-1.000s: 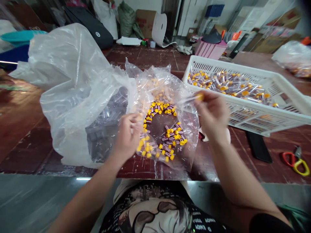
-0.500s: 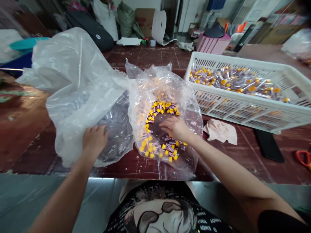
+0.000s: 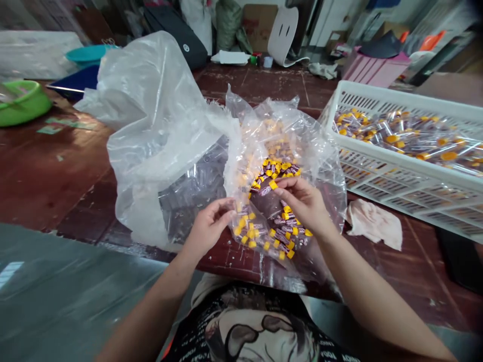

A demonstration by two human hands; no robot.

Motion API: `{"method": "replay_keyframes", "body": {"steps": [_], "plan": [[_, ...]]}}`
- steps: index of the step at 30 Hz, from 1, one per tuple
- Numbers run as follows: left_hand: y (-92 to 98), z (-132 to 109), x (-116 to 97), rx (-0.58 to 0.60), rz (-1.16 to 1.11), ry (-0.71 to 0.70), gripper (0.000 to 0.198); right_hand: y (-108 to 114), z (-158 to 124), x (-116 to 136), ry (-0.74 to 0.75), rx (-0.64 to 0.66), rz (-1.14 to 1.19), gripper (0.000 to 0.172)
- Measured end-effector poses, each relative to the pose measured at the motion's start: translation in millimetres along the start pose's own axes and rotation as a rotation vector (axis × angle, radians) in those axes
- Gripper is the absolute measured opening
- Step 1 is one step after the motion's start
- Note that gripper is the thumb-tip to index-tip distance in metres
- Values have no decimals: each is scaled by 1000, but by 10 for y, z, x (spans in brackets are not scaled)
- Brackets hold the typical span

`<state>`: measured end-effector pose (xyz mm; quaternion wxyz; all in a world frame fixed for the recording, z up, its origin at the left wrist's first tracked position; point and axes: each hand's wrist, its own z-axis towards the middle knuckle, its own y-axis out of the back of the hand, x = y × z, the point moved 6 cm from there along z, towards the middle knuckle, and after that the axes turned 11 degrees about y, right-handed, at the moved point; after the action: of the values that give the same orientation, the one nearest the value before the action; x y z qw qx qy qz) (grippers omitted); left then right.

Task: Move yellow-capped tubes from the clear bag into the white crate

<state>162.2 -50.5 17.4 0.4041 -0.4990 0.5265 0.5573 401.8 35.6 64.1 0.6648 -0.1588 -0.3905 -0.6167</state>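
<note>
My right hand (image 3: 307, 203) pinches a small yellow cap with a purple-patterned stem (image 3: 272, 185), its stem pointing left. It is held over the open mouth of a clear plastic bag (image 3: 332, 176) containing several more such yellow caps (image 3: 251, 236). My left hand (image 3: 211, 229) is closed at the bag's left edge, thumb and forefinger together. Something clear seems to be at its fingertips, but I cannot make out its kind. Left of it lies a large milky plastic bag (image 3: 151, 110), with clear tube-like pieces (image 3: 204, 176) in its opening.
A white slotted basket (image 3: 396, 156) on the right holds several clear tubes with yellow caps (image 3: 392, 138). A pale cloth (image 3: 375, 223) and a black flat object (image 3: 458, 259) lie before it. Far left stand a green basin (image 3: 26, 105) and a blue dustpan-like tray (image 3: 75, 83).
My left hand has left the milky bag's opening and come right, to the yellow caps' bag. My right hand has picked up a yellow cap. The view has turned left.
</note>
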Motion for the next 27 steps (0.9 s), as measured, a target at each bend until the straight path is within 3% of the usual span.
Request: {"method": "replay_keyframes", "body": {"steps": [4, 8, 11, 15, 18, 22, 25, 27], "plan": [[-201, 11, -230, -2, 122, -134, 37, -79, -55, 261, 1, -23, 51, 13], [-299, -42, -443, -36, 278, -310, 36, -134, -65, 339, 61, 40, -16, 9], [-393, -66, -454, 11, 242, -297, 37, -178, -136, 333, 75, 98, -62, 11], [-495, -46, -404, 18, 102, -243, 28, -218, -268, 393, 125, 124, -223, 28], [-563, -38, -427, -28, 157, -286, 22, -242, -349, 438, 162, 134, -292, 37], [-686, -119, -504, -108, 251, -376, 19, -266, -427, 427, 166, 119, -220, 39], [-836, -208, -628, -24, 291, -486, 26, -134, -428, 388, 113, 90, -135, 28], [-838, -218, -748, 46, 355, -583, 40, 200, -346, 381, 110, 27, -184, 28]]}}
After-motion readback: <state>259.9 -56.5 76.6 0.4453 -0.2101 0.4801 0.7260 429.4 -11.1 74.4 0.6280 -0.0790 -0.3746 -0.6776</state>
